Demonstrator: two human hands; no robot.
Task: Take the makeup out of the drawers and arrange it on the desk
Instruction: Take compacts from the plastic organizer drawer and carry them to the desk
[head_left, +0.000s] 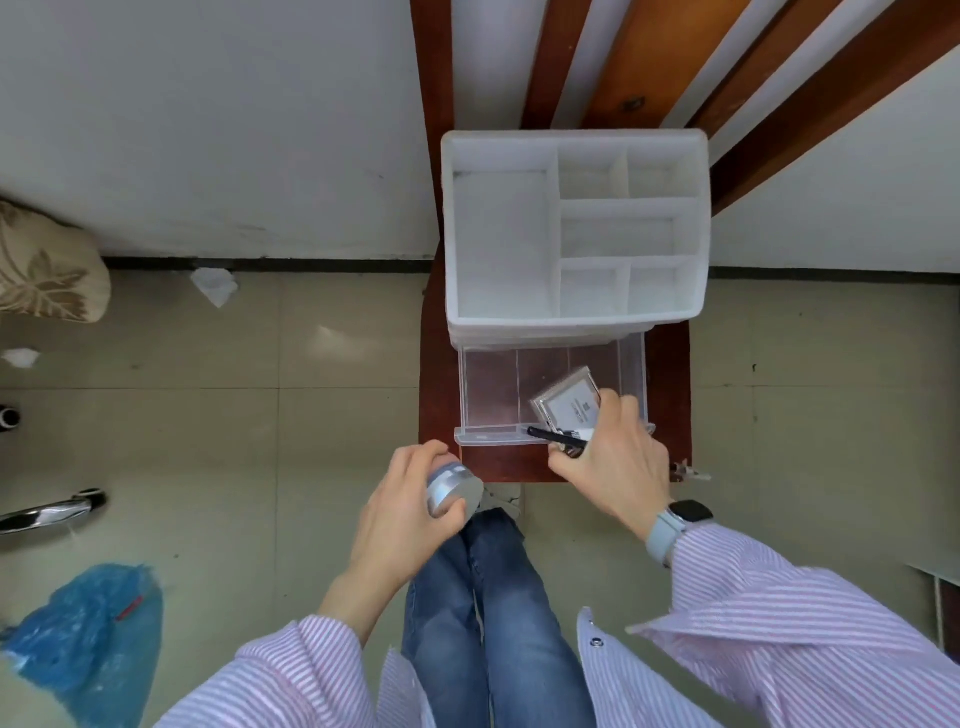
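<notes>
Right hand (615, 457) clamps square silver compact (565, 406) and slim black pencil (556, 439) over pulled-out clear plastic drawer (519, 387) | left hand (410, 501) grips round silver jar (453, 491) above knees | white compartmented organizer (498, 234) on red-brown wooden desk (670, 374)

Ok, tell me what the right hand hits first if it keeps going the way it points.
The right hand, holding a square compact and a black pencil, points up-left across the open clear drawer. It would probably meet the white organizer behind the drawer first; depth is unclear.
</notes>
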